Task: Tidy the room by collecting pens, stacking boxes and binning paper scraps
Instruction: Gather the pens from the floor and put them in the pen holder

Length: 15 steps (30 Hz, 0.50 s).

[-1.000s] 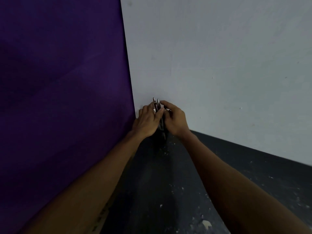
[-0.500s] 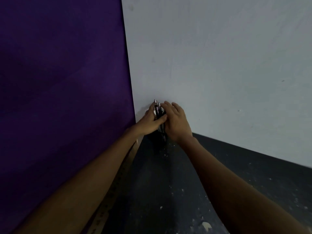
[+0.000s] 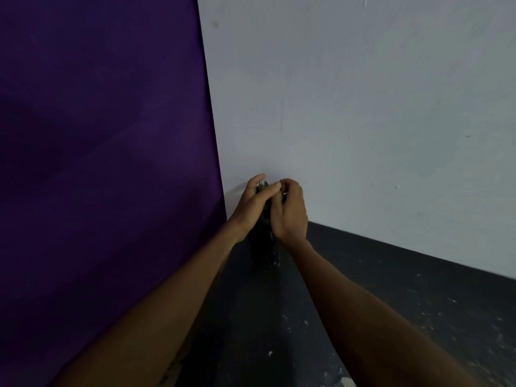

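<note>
Pens bunched between both my hands, in the corner.
My left hand [image 3: 251,205] and right hand [image 3: 290,212] curl round a dark bundle of pens [image 3: 265,236], held upright before the white wall [image 3: 363,121]; pale scraps [image 3: 347,382] dot the floor [image 3: 405,303].

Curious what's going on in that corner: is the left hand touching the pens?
Touching. The head view shows the left hand curled round the dark bundle of pens, thumb across its front; the right hand grips the other side.
</note>
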Each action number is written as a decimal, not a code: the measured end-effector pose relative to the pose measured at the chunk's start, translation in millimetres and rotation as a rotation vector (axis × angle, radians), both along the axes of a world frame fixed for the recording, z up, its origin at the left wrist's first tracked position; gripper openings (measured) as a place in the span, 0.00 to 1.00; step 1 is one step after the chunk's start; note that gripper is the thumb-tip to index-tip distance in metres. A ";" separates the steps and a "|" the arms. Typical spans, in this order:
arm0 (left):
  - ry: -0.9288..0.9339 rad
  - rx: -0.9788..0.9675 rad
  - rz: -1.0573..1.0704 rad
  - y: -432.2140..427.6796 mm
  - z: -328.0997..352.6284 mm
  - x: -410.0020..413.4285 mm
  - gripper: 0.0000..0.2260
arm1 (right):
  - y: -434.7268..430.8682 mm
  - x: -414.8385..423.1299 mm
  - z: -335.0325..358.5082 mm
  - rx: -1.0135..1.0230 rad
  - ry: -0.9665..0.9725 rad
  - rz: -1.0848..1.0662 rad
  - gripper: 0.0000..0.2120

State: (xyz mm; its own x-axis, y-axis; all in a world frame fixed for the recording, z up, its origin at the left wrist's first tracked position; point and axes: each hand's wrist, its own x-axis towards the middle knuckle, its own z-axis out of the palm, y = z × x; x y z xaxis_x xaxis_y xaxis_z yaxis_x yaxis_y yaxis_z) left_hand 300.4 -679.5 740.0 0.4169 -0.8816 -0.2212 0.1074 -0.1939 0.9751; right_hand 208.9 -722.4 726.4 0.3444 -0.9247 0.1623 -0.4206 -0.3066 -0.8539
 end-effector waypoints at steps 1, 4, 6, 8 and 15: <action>0.017 -0.009 -0.001 -1.0 0.8 -0.1 0.40 | -0.6 3.1 0.7 -0.041 0.018 -0.027 0.16; 0.081 -0.006 -0.003 -3.5 4.0 -0.4 0.42 | -4.5 12.5 7.3 -0.096 0.064 -0.094 0.18; 0.093 0.004 0.008 -2.1 7.6 -0.7 0.42 | -6.8 16.6 14.7 -0.044 0.032 -0.083 0.22; 0.096 0.007 0.038 -0.9 11.1 1.0 0.42 | -9.4 17.0 20.2 -0.022 0.030 -0.058 0.26; -0.074 0.097 0.112 9.0 27.1 1.9 0.31 | -17.7 -3.2 37.0 0.033 0.060 -0.009 0.29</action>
